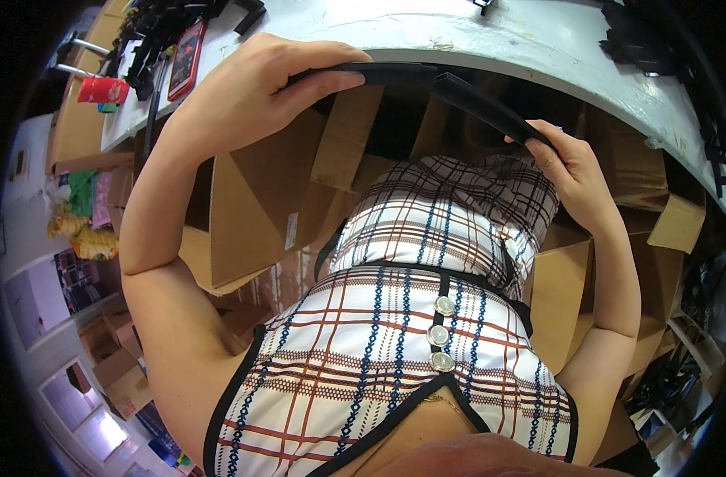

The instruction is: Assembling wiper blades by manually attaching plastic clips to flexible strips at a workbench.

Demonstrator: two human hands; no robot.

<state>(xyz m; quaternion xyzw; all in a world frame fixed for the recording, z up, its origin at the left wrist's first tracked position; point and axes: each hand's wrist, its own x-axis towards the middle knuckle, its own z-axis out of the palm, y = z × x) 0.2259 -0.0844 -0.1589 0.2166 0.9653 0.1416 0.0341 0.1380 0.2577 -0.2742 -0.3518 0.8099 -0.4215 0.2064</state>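
My left hand point(251, 91) is closed on a long black strip point(402, 74), pinching it between thumb and fingers near the table's front edge. In my right hand point(576, 175) is a second black strip point(486, 110), slanting down to the right, with the thumb along its lower end. The inner ends of the two strips come together in front of me, one seeming to overlap the other; whether they are joined I cannot tell. Both look like smooth plastic, and the right one shows a folded or channel-like edge. Their outer ends are partly hidden in my hands.
A white-topped table point(530, 36) curves across the front. On it lie a red-framed phone point(187, 60), black parts point(144, 36) at the left and more black pieces point(645, 40) at the right. Open cardboard boxes point(259, 191) stand below on both sides of my lap.
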